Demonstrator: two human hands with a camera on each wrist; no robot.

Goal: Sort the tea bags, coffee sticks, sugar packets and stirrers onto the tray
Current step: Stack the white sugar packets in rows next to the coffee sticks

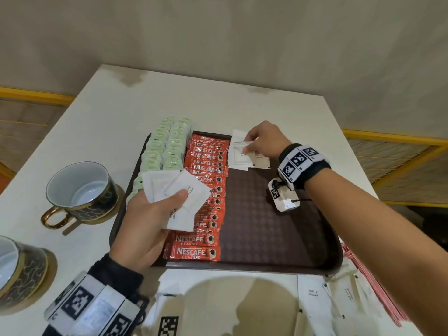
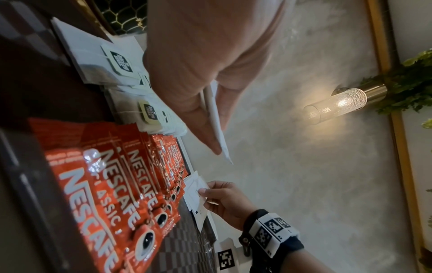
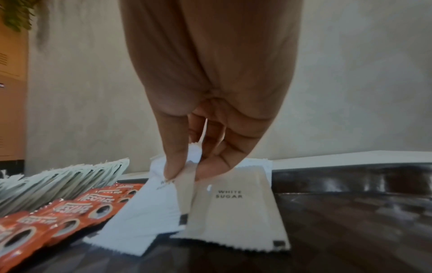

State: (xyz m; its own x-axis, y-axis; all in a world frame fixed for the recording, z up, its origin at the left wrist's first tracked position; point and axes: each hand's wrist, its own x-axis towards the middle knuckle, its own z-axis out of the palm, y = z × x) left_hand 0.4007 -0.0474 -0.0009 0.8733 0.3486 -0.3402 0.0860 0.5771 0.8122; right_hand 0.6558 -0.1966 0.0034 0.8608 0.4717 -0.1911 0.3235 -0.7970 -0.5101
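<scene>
A dark brown tray [image 1: 266, 229] lies on the white table. Green tea bags [image 1: 167, 146] fill its left column, red coffee sticks [image 1: 206, 190] the column beside them. My left hand [image 1: 148, 221] grips a fan of white sugar packets [image 1: 179, 197] above the coffee sticks. At the tray's far end my right hand [image 1: 261, 144] pinches a white sugar packet [image 3: 161, 206] between thumb and fingers. That packet touches other sugar packets [image 3: 233, 218] lying there. In the left wrist view the held packets [image 2: 217, 122] show edge-on.
Two dark cups with gold trim [image 1: 80, 190] [image 1: 17, 270] stand left of the tray. More sugar packets [image 1: 315, 297] and red-and-white stirrers [image 1: 378, 287] lie on the table near the tray's front right corner. A bare patch of tray [image 1: 257, 214] spreads right of the coffee sticks.
</scene>
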